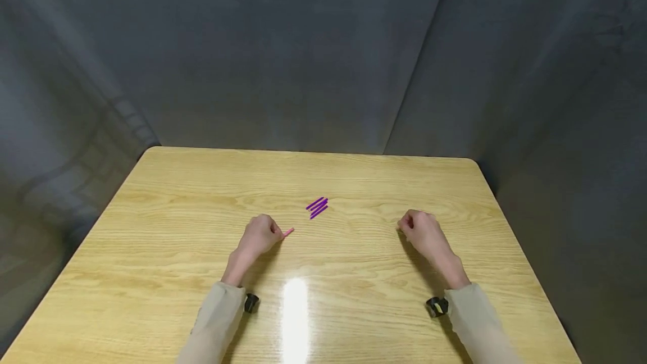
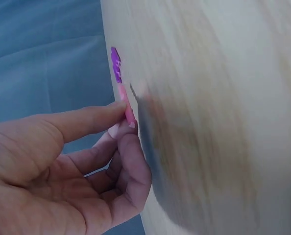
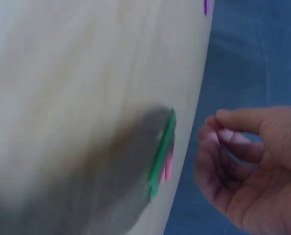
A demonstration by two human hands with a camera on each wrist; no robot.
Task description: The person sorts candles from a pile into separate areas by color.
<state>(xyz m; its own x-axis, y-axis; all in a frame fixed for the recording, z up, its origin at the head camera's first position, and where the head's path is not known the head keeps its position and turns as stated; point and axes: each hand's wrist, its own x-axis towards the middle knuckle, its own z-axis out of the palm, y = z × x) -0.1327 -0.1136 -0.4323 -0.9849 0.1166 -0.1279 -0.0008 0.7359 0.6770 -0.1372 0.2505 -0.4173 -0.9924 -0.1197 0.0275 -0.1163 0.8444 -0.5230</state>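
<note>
My left hand (image 1: pixel 263 235) pinches a short pink stick (image 1: pixel 288 232) between thumb and fingers, low over the wooden table (image 1: pixel 349 308). Beyond the stick, several thin purple sticks (image 1: pixel 317 207) lie side by side, slanted, near the table's middle. In the left wrist view the pink stick (image 2: pixel 124 98) points toward the purple bunch (image 2: pixel 116 63). Off to the right, my right hand (image 1: pixel 424 235) has its fingers curled and thumb against them, with nothing visible between. The right wrist view has a green stick (image 3: pixel 162 152) lying partly over pink ones (image 3: pixel 168 166), apart from that hand.
Grey curtains (image 1: pixel 283 60) hang behind the table and along both sides. A bright reflection (image 1: pixel 295 319) lies on the tabletop near the front. Small black devices (image 1: pixel 251 303) are worn at both wrists, by the light sleeves.
</note>
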